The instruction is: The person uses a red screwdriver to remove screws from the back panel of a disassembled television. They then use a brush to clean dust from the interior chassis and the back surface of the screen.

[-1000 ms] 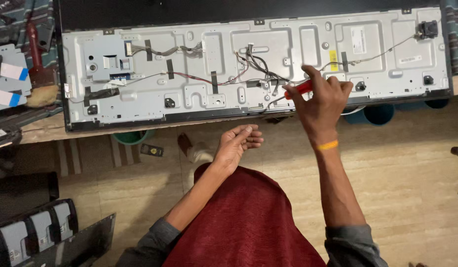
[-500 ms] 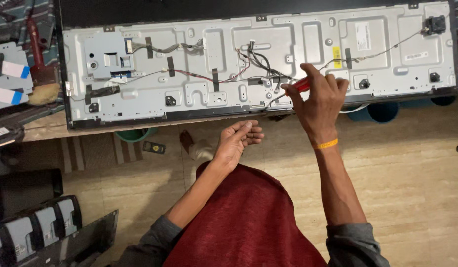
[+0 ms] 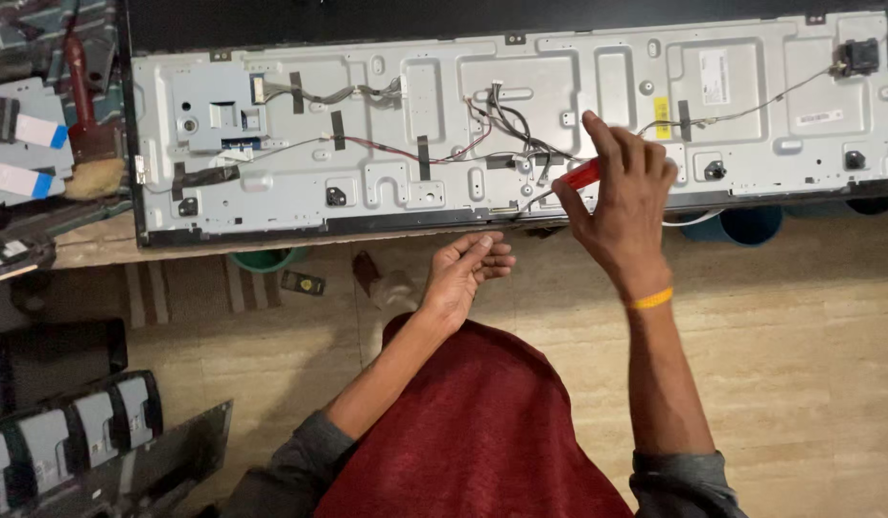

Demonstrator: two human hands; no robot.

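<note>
Screwdriver with a red handle (image 3: 580,175), gripped in the right hand (image 3: 621,206), its shaft slanting down and to the left onto the grey metal back panel (image 3: 559,86) of a flat display that lies face down along the far edge of the surface (image 3: 89,245). The tip meets the panel near its lower rim, just below the bundle of black and red wires (image 3: 492,120) at the panel's middle; whether it sits in a screw head cannot be told. Right fingers (image 3: 645,158) are curled tightly around the handle, thumb raised along it; a yellow band (image 3: 652,299) circles the wrist. The left hand (image 3: 468,269) hangs free over the near edge of the surface, palm up, fingers loosely bent together and pinching nothing.

Judged from this posture, the step in hand is working a fastener or clip at the panel's lower rim. The next move would call for steady downward pressure, keeping the shaft clear of the wires beside it, and the idle hand brought close to catch any loosened part.

Surroundings: strips of black tape (image 3: 423,153) hold the cabling flat; a small black module (image 3: 858,56) sits at the panel's far right corner. A brush with a red handle (image 3: 80,105) lies at the left end. Blue tubs (image 3: 741,225) and dark panels (image 3: 70,422) stand on the floor below.
</note>
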